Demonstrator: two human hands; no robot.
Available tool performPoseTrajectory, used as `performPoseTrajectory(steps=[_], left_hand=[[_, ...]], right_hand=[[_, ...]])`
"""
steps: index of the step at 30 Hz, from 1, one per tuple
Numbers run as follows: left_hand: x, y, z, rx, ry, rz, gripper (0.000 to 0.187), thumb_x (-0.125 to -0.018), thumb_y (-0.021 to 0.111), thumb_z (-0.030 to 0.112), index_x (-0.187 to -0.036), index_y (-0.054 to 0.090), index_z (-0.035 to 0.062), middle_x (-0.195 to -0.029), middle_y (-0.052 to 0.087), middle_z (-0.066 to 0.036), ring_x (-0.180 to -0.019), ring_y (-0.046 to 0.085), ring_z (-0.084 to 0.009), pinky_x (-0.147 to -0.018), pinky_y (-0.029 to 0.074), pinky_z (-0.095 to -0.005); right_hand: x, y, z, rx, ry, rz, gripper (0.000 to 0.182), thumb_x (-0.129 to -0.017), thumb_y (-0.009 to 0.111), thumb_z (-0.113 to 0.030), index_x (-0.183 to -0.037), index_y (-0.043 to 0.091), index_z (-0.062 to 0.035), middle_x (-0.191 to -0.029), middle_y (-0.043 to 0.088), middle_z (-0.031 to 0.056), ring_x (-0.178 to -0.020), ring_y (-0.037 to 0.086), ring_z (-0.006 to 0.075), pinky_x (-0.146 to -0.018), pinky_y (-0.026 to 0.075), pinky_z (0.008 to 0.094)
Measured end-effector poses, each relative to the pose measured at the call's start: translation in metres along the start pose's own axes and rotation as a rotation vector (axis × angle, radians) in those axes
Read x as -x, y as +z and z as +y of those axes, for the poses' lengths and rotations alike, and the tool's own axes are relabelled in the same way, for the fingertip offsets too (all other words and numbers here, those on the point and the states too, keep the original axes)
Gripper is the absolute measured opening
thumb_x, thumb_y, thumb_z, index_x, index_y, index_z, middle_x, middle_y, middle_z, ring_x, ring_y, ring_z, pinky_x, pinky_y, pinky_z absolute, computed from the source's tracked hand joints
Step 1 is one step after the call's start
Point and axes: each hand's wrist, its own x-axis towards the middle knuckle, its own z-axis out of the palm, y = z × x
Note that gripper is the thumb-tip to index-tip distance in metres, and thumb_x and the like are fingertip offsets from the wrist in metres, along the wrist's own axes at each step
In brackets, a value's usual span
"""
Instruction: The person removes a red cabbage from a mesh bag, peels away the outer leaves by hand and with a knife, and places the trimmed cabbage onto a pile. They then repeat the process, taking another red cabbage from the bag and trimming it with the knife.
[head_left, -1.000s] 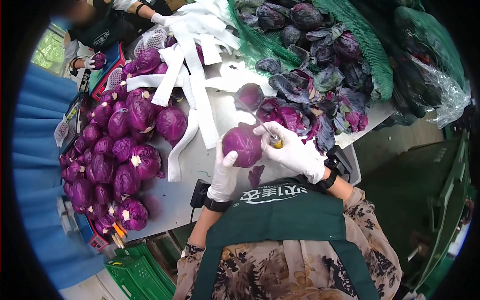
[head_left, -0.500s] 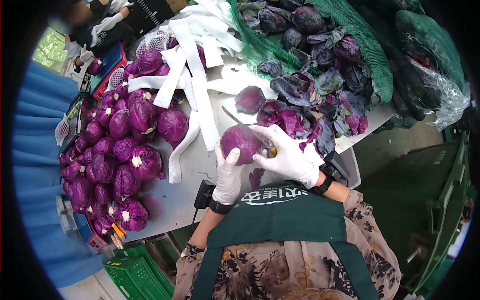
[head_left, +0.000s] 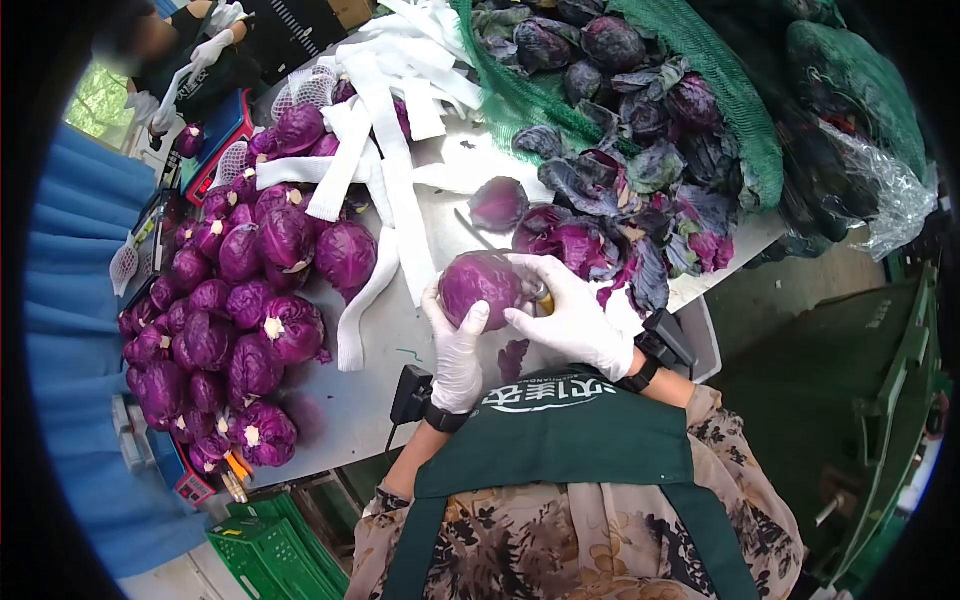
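Note:
A trimmed red cabbage (head_left: 478, 288) is held up over the table in front of my apron. My left hand (head_left: 459, 352), in a white glove, is closed around its left and lower side with the thumb on the front. My right hand (head_left: 582, 318), also gloved, presses fingertips on the cabbage's right side while gripping a knife (head_left: 474, 231). The knife's yellowish handle shows between those fingers, and its blade points up and left behind the cabbage. Just beyond lies a loose purple leaf (head_left: 499, 203). A leaf scrap (head_left: 512, 360) rests below the hands.
Many red cabbages (head_left: 240, 252) are piled on the left. White foam net sleeves (head_left: 390, 150) lie across the table (head_left: 340, 420). Loose outer leaves (head_left: 650, 215) and an open green mesh sack (head_left: 745, 110) are at right. A co-worker's gloved hand (head_left: 212, 48) shows at upper left.
The cabbage has shifted and turned slightly in my hands, and less of the blade shows. The co-worker's hands at upper left have moved, now with a white strip between them.

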Motion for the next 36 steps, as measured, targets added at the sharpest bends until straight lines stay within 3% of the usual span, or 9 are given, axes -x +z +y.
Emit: performPoseTrajectory(steps=[8, 15, 19, 22, 26, 28, 30, 32, 36], left_hand=[[0.001, 0.002, -0.002, -0.131, 0.044, 0.038, 0.074, -0.082, 0.072, 0.013, -0.138, 0.025, 0.0074, -0.129, 0.038, -0.01, -0.12, 0.041, -0.0203, -0.103, 0.038, -0.0348], [-0.002, -0.004, -0.007, -0.13, 0.084, 0.041, 0.074, -0.081, 0.072, 0.011, -0.138, 0.025, 0.0076, -0.13, 0.039, -0.01, -0.12, 0.041, -0.0201, -0.104, 0.037, -0.034], [-0.003, -0.006, -0.003, 0.049, -0.039, -0.026, 0.068, -0.083, 0.067, 0.016, -0.138, 0.029, 0.0068, -0.13, 0.042, -0.012, -0.119, 0.046, -0.0232, -0.101, 0.042, -0.0369], [-0.001, -0.01, 0.002, 0.191, -0.122, -0.097, 0.066, -0.084, 0.062, 0.022, -0.139, 0.03, 0.0047, -0.131, 0.045, -0.014, -0.12, 0.05, -0.0268, -0.1, 0.046, -0.0417], [-0.002, -0.016, -0.001, 0.333, -0.215, -0.193, 0.071, -0.082, 0.063, 0.024, -0.141, 0.03, 0.0023, -0.135, 0.044, -0.017, -0.126, 0.046, -0.0286, -0.104, 0.043, -0.0452], [-0.004, -0.015, 0.0, 0.589, -0.315, -0.197, 0.071, -0.079, 0.068, 0.028, -0.138, 0.036, 0.0055, -0.14, 0.041, -0.017, -0.129, 0.044, -0.0345, -0.108, 0.038, -0.0531], [-0.008, -0.011, 0.005, 0.633, -0.308, -0.218, 0.074, -0.079, 0.068, 0.034, -0.139, 0.036, 0.0067, -0.139, 0.042, -0.018, -0.128, 0.043, -0.039, -0.108, 0.038, -0.0546], [-0.013, -0.01, 0.01, 0.638, -0.229, -0.127, 0.072, -0.08, 0.068, 0.036, -0.138, 0.036, 0.0074, -0.138, 0.042, -0.019, -0.128, 0.042, -0.0421, -0.108, 0.039, -0.0537], [-0.019, -0.001, 0.009, 0.608, -0.16, -0.099, 0.064, -0.086, 0.065, 0.034, -0.137, 0.037, 0.0073, -0.135, 0.046, -0.017, -0.126, 0.046, -0.0347, -0.105, 0.042, -0.0527]], right_hand=[[0.001, 0.009, 0.006, 0.107, -0.093, 0.041, 0.053, -0.076, 0.066, -0.013, -0.126, 0.051, -0.0095, -0.105, 0.059, 0.011, -0.09, 0.064, 0.0247, -0.08, 0.051, 0.0326], [-0.004, 0.015, 0.013, 0.048, -0.158, 0.159, 0.044, -0.075, 0.061, 0.001, -0.118, 0.054, -0.0045, -0.103, 0.063, 0.0116, -0.087, 0.065, 0.0227, -0.078, 0.052, 0.0327], [-0.01, 0.001, 0.026, 0.079, -0.195, 0.18, 0.037, -0.075, 0.06, 0.006, -0.111, 0.058, -0.0025, -0.101, 0.064, 0.0103, -0.083, 0.064, 0.0186, -0.076, 0.051, 0.0284], [-0.021, -0.021, 0.029, -0.125, 0.149, 0.241, 0.028, -0.075, 0.058, 0.005, -0.103, 0.061, -0.0015, -0.094, 0.062, 0.008, -0.075, 0.06, 0.0145, -0.069, 0.05, 0.0258], [-0.026, -0.027, 0.066, 0.102, 0.0, 0.264, 0.025, -0.076, 0.058, -0.001, -0.101, 0.06, -0.0002, -0.091, 0.061, 0.0111, -0.081, 0.06, 0.0189, -0.076, 0.048, 0.0282], [-0.026, -0.03, 0.081, 0.068, 0.052, 0.272, 0.026, -0.075, 0.059, -0.003, -0.1, 0.06, 0.0002, -0.092, 0.061, 0.0122, -0.084, 0.06, 0.0207, -0.079, 0.048, 0.0306], [-0.027, -0.035, 0.098, 0.237, -0.012, 0.341, 0.026, -0.076, 0.062, -0.006, -0.102, 0.061, -0.0012, -0.093, 0.06, 0.0121, -0.085, 0.06, 0.0211, -0.08, 0.049, 0.0322], [-0.017, -0.036, 0.065, 0.333, -0.088, 0.33, 0.036, -0.077, 0.07, -0.015, -0.11, 0.059, -0.0027, -0.098, 0.06, 0.0116, -0.086, 0.061, 0.0214, -0.081, 0.05, 0.034], [-0.002, -0.007, 0.01, 0.13, -0.113, 0.151, 0.075, -0.068, 0.084, -0.038, -0.127, 0.049, -0.0062, -0.106, 0.059, 0.01, -0.086, 0.063, 0.0206, -0.075, 0.053, 0.0323]])
